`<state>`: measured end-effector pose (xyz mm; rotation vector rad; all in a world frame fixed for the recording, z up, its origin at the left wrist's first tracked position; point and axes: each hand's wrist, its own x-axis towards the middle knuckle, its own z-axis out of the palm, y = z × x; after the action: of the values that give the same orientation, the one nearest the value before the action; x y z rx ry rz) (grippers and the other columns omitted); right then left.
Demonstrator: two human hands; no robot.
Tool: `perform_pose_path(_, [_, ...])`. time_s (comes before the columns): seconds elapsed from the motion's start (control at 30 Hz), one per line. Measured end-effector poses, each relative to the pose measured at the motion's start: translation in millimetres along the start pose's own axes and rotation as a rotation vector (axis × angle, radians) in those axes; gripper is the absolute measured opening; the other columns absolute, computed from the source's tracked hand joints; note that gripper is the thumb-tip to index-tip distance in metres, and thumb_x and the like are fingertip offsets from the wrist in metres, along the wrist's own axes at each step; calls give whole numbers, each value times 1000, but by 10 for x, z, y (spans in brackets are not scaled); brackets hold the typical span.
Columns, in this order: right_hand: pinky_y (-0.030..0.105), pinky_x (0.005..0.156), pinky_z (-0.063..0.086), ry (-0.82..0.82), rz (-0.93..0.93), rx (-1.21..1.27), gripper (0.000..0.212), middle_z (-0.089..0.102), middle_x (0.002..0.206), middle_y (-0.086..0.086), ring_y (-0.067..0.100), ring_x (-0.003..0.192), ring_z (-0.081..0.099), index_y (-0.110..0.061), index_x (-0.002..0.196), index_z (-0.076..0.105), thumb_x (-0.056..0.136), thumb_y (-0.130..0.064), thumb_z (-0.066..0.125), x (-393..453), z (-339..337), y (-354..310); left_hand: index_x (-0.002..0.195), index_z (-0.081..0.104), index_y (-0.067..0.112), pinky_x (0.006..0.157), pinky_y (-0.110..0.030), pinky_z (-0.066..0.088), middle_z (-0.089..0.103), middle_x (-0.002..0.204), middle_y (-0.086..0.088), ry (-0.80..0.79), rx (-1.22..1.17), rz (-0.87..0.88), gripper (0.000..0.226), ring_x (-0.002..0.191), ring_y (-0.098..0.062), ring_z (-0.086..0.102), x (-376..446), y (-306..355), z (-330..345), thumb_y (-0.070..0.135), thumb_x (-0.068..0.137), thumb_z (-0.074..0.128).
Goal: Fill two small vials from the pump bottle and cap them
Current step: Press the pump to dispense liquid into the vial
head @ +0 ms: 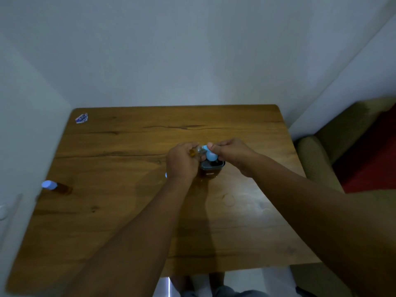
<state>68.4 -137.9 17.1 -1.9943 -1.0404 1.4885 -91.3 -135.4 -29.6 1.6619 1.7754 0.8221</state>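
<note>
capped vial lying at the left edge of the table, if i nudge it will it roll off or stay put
The capped vial lies on its side and looks round, so a sideways nudge would probably set it rolling. It sits close to the table edge, so it could well go over. It is small and seems filled with amber liquid, so likely light; whether it is breakable glass cannot be told.

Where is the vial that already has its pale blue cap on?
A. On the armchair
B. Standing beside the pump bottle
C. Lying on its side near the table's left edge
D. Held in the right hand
C: the capped vial of amber liquid lies on its side near the left edge of the wooden table, well away from both hands and the pump bottle.
</note>
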Motion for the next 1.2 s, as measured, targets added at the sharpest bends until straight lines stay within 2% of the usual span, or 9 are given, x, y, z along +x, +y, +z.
perform_pose_path(0.1, [42, 104, 53, -15, 5, -6, 49, 70, 123, 8, 22, 112, 64, -10, 122, 72, 89, -47, 75, -32, -15, -19, 109, 75, 24, 87, -33, 56, 74, 108, 3, 33, 15, 28, 31, 100, -17, 68, -11, 3, -3, 21, 79, 79])
perform_pose_path(0.2, [31, 82, 53, 30, -40, -59, 44, 71, 121, 6, 18, 103, 65, -14, 120, 72, 91, -47, 72, -9, 30, -4, 107, 75, 26, 82, -28, 54, 75, 105, 5, 37, 10, 31, 32, 96, -13, 68, -6, -42, 32, 25, 76, 81])
perform_pose_path(0.23, [30, 79, 52, 53, -49, -79, 44, 71, 120, 6, 19, 104, 66, -14, 121, 72, 92, -47, 71, 2, 51, 1, 107, 75, 26, 81, -27, 53, 74, 105, 6, 34, 12, 24, 34, 95, -11, 67, -2, -54, 44, 27, 74, 83])
perform_pose_path(0.37, [39, 98, 54, 42, -14, -15, 47, 69, 125, 9, 23, 112, 64, -11, 125, 70, 91, -44, 73, -29, 44, -1, 110, 75, 26, 82, -26, 52, 74, 108, 6, 43, 30, 20, 34, 99, -12, 66, 2, -47, 42, 24, 77, 81])
perform_pose_path(0.53, [42, 110, 49, -38, 32, 22, 44, 68, 126, 9, 23, 115, 62, -7, 121, 71, 91, -40, 75, -111, -32, -91, 111, 75, 25, 87, -29, 53, 73, 110, 5, 31, 25, 11, 32, 101, -14, 66, -17, -4, 7, 22, 80, 79])
perform_pose_path(0.77, [40, 97, 54, 55, -8, -5, 44, 70, 118, 7, 24, 108, 64, -11, 120, 72, 90, -43, 74, -52, 41, -5, 110, 75, 25, 87, -30, 54, 73, 110, 4, 20, -24, 6, 37, 100, -13, 66, -4, -41, 20, 25, 75, 83])
perform_pose_path(0.97, [41, 105, 52, -17, 7, 5, 44, 71, 119, 6, 20, 108, 63, -13, 120, 72, 90, -45, 74, -69, -15, -24, 112, 75, 23, 91, -37, 54, 73, 112, 2, -8, -24, 11, 33, 104, -17, 66, -6, -3, -15, 23, 79, 80])
perform_pose_path(1.1, [35, 90, 53, 43, -14, -38, 44, 71, 116, 4, 19, 103, 64, -14, 120, 72, 90, -47, 73, 11, 48, 0, 110, 75, 24, 90, -34, 54, 74, 111, 3, 11, -5, 18, 33, 103, -15, 66, -8, -40, 15, 23, 78, 80])
perform_pose_path(1.2, [35, 89, 52, 61, -1, -21, 42, 70, 116, 5, 19, 104, 63, -15, 117, 72, 89, -47, 74, 5, 52, 8, 111, 75, 24, 88, -31, 54, 74, 111, 3, 6, -11, 11, 33, 102, -15, 67, -5, -15, -8, 23, 78, 80])
